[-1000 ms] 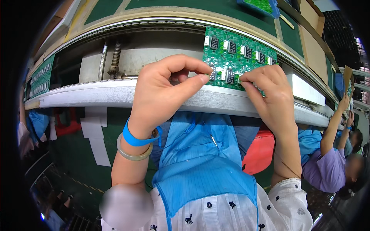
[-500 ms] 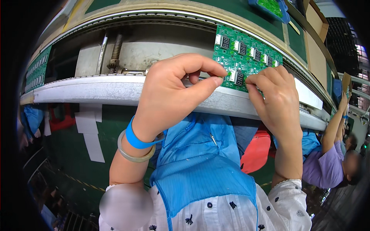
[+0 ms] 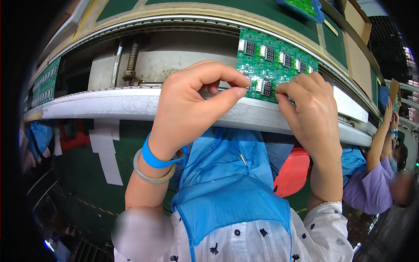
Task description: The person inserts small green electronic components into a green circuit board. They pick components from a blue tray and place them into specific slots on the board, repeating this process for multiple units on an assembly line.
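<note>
A green circuit board panel (image 3: pixel 257 66) lies on the conveyor rails, with several white connectors and black digit displays on it. My left hand (image 3: pixel 198 102) hangs over the panel's near left edge. Its thumb and forefinger are pinched almost together, and whatever lies between the tips is too small to make out. My right hand (image 3: pixel 310 102) is at the panel's near side, beside the front digit display (image 3: pixel 267 87). Thumb and forefinger are pinched there too, next to a speck of green; the other fingers curl in and hide part of the panel.
A metal rail (image 3: pixel 100 104) runs across in front of me. Another green panel (image 3: pixel 45 82) sits at the far left. A blue bin (image 3: pixel 321 17) of small green parts stands at the back right. A person in a purple top (image 3: pixel 371 187) works at the right.
The circuit board panel has shifted slightly left along the rails. My left hand has moved left with it, still pinched; my right hand has barely moved and keeps its pinch.
</note>
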The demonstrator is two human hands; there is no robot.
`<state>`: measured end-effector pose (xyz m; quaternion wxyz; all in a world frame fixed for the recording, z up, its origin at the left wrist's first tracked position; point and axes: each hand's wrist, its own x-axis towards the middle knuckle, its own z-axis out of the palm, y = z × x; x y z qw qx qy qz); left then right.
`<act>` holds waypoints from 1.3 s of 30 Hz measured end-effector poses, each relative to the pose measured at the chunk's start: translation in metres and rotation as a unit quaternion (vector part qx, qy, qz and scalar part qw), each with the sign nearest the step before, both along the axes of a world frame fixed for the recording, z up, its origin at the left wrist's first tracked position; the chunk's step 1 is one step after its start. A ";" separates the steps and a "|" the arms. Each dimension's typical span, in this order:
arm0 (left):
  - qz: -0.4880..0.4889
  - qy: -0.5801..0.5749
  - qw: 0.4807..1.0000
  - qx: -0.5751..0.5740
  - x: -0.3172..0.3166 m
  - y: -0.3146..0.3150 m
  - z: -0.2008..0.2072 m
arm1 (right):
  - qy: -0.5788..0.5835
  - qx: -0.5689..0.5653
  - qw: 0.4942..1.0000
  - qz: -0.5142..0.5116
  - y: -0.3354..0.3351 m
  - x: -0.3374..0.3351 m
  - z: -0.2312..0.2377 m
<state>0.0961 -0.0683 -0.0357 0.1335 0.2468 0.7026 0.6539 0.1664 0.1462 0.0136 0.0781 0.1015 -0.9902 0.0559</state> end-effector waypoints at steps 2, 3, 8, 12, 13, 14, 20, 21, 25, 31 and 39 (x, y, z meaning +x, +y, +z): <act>-0.001 -0.012 1.000 0.001 0.000 0.000 0.001 | 0.002 -0.008 1.000 0.007 0.003 0.000 -0.002; -0.001 -0.017 1.000 0.001 0.000 0.001 0.002 | 0.003 -0.011 1.000 0.010 0.004 0.000 -0.003; 0.005 -0.037 0.999 0.000 0.003 0.003 0.006 | 0.007 -0.001 1.000 0.013 0.005 0.002 -0.003; 0.013 -0.042 0.999 -0.002 0.003 0.004 0.007 | 0.016 0.007 1.000 0.017 0.004 0.001 -0.003; 0.020 -0.052 0.998 0.002 0.003 0.005 0.007 | 0.013 0.012 1.000 0.015 0.003 0.001 -0.003; 0.027 -0.063 0.998 0.007 0.003 0.006 0.007 | 0.010 0.017 1.000 0.013 0.003 0.001 -0.003; 0.020 -0.072 0.997 0.012 0.002 0.005 0.007 | -0.002 0.034 0.999 0.019 0.002 -0.001 -0.002; 0.020 -0.053 0.998 0.018 0.001 0.005 0.005 | -0.002 0.037 0.999 0.020 0.002 -0.001 -0.003; -0.007 -0.015 1.000 0.016 -0.002 0.002 0.001 | 0.000 0.011 1.000 0.021 0.004 -0.002 -0.001; -0.022 -0.040 0.999 0.003 -0.003 -0.001 0.005 | 0.051 -0.102 0.993 -0.017 0.022 0.003 0.001; -0.017 -0.107 0.994 -0.023 -0.005 0.004 0.011 | 0.123 -0.198 0.966 -0.109 0.049 0.012 -0.026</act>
